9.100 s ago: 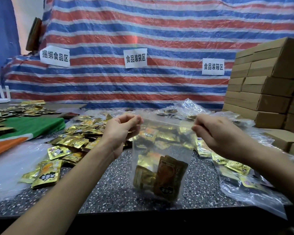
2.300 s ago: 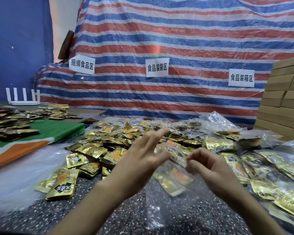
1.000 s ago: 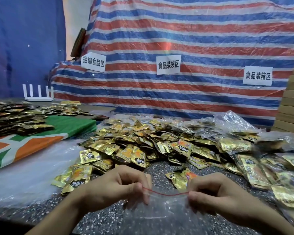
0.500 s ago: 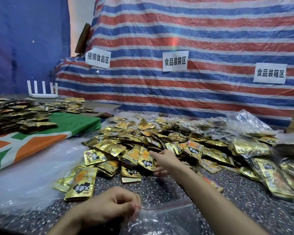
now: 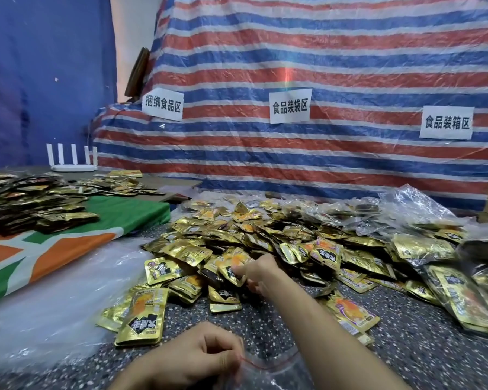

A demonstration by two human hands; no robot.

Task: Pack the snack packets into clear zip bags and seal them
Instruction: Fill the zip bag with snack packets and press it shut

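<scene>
A big heap of gold snack packets lies across the speckled table. My right hand reaches into the near edge of the heap and grips a gold packet with an orange picture. At the bottom of the view my left hand pinches the red-lined rim of a clear zip bag, holding its mouth up near the table's front. The bag looks empty, though its lower part is out of view.
Filled clear bags of packets pile up on the right. A loose plastic sheet covers the table's left, beside a green and orange cloth bearing darker packets. A striped tarp with paper labels hangs behind. A white router stands far left.
The filled bag from before is gone and a fresh empty bag is in my left hand. My right hand let go of the bag's rim, reached forward into the heap and closed on a packet.
</scene>
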